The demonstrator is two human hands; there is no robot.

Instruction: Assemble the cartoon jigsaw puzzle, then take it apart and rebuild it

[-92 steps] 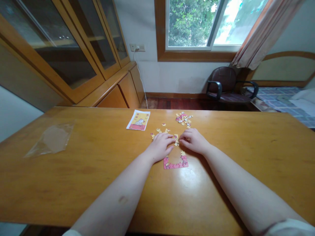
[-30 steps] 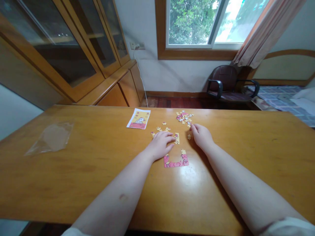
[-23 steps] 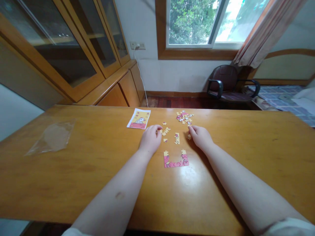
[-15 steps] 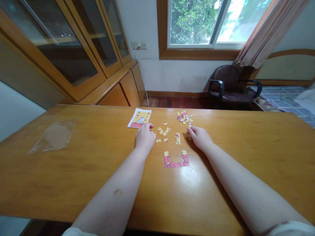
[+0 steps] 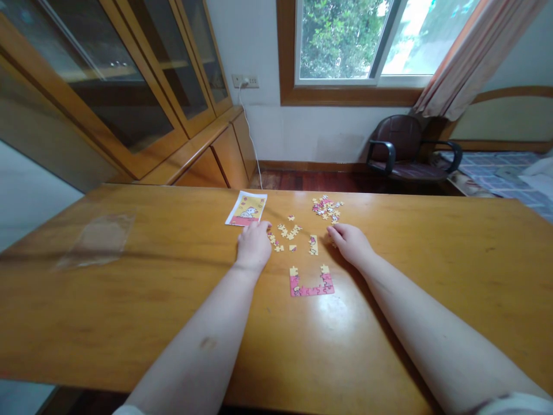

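My left hand [image 5: 254, 245] rests on the table with its fingers curled, beside a few yellow-and-pink jigsaw pieces [image 5: 273, 240] that it partly covers. My right hand [image 5: 349, 239] has thumb and forefinger pinched together; whatever lies between them is too small to make out. Between the hands are a V-shaped group of yellow pieces [image 5: 289, 232], a single corner-like piece [image 5: 292, 248] and a joined upright strip [image 5: 313, 245]. Nearer to me lies a U-shaped joined border [image 5: 311, 291], pink with yellow tips. A heap of loose pieces [image 5: 327, 207] lies beyond my right hand.
A picture card [image 5: 247, 208] showing a white animal on yellow and pink lies past my left hand. Far left on the wooden table [image 5: 173, 300] is a clear plastic bag [image 5: 99, 239]. A glass-fronted cabinet [image 5: 181, 138] stands at the left, an armchair [image 5: 401, 147] behind the table.
The whole view has shifted very slightly. A dark shadow band now crosses the left of the table. Both hands stay nearly in place, and the puzzle groups look unchanged.
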